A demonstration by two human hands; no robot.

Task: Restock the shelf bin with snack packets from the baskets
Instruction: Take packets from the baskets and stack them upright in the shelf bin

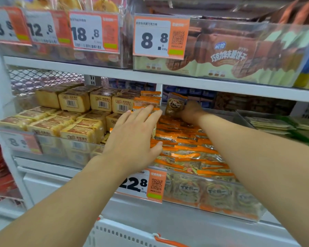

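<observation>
- The right hand [190,113] reaches deep into the clear shelf bin [221,198] on the middle shelf and grasps one brown snack packet [175,104], held upright at the back of the bin, just left of the knuckles.
- That packet stands above the heap of orange-edged snack packets [189,148] that fills the bin; the heap lies under and in front of the right hand, too many and too overlapped to count.
- The left hand [136,138] is released, fingers straight and spread, palm down over the left edge of the heap; its fingertips [150,107] reach towards a small stack of orange packets [148,101] at the back left corner. Whether the palm actually touches the packets, I cannot tell.
- Left of the bin sits a neighbouring bin of yellow wrapped cakes [75,122], in two tiers; four barcoded ends show in the back row, the rest are blurred.
- One price tag reading 22.8 [143,184] hangs on the bin's front, partly covered by the left wrist.
- On the upper shelf, four price tags are visible, the rightmost reading 8.8 [159,37], beside brown-and-cream wafer packs [230,56].
- One white basket with an orange handle [125,236] shows at the bottom edge, below both arms.
</observation>
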